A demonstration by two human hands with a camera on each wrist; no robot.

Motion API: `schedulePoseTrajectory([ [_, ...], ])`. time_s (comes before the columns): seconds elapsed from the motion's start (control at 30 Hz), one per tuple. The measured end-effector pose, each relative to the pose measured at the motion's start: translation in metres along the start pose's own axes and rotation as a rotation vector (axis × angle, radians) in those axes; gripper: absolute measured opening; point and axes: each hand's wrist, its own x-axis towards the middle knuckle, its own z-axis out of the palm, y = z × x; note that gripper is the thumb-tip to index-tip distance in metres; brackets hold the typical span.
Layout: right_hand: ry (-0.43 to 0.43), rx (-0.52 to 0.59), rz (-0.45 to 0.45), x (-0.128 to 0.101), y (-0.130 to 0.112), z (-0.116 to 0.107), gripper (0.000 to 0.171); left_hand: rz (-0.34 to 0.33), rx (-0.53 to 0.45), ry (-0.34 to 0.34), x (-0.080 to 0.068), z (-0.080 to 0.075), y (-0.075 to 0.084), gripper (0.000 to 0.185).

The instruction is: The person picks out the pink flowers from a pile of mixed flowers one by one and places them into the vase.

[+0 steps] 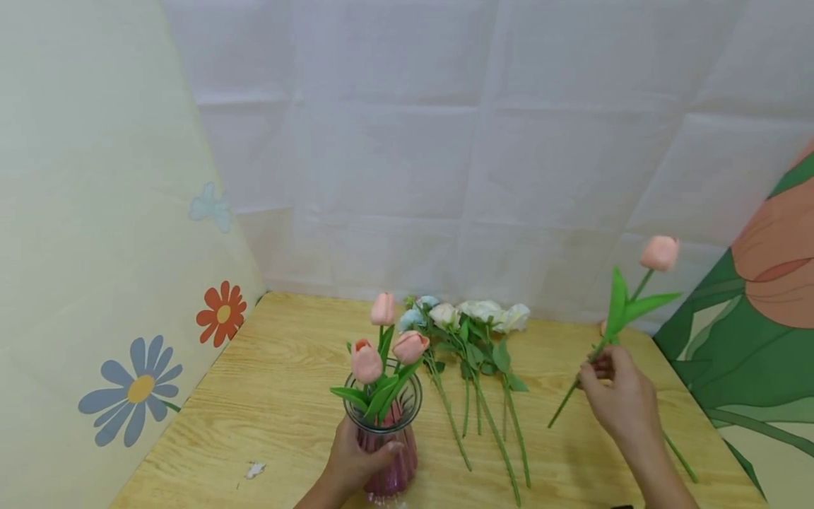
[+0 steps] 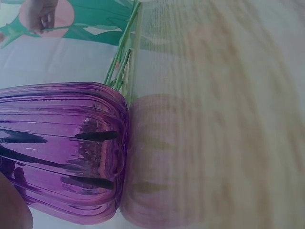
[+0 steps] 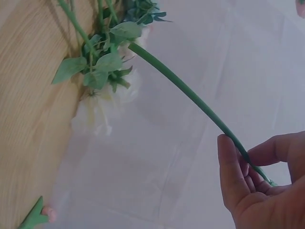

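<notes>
My left hand (image 1: 356, 459) grips a ribbed pink-purple glass vase (image 1: 407, 452) from its near left side, thumb across the front. Purple glass (image 2: 62, 143) fills much of the left wrist view, its base at the wooden surface. Three pink tulips (image 1: 410, 346) with green leaves stand in the vase. Off to the right, my right hand (image 1: 623, 396) pinches another pink tulip (image 1: 660, 253) by its stem, held up in the air with the bloom upward. In the right wrist view, fingers and thumb close round the green stem (image 3: 190, 93), whose cut end sticks out.
White, blue and pale flowers (image 1: 483, 311) lie in a bunch on the wooden table (image 1: 286, 367), stems toward me. Another stem (image 1: 680, 456) lies behind the right forearm. A white scrap (image 1: 256, 470) sits left of the vase. Cloth backdrops (image 1: 381, 155) border the table.
</notes>
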Motion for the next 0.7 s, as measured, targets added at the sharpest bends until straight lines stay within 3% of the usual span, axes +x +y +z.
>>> schedulePoseTrajectory([
  [0.7,-0.046,0.139,-0.05,-0.016,-0.045,-0.004,0.019,0.008,-0.002,-0.012,0.0,0.0,-0.001,0.069],
])
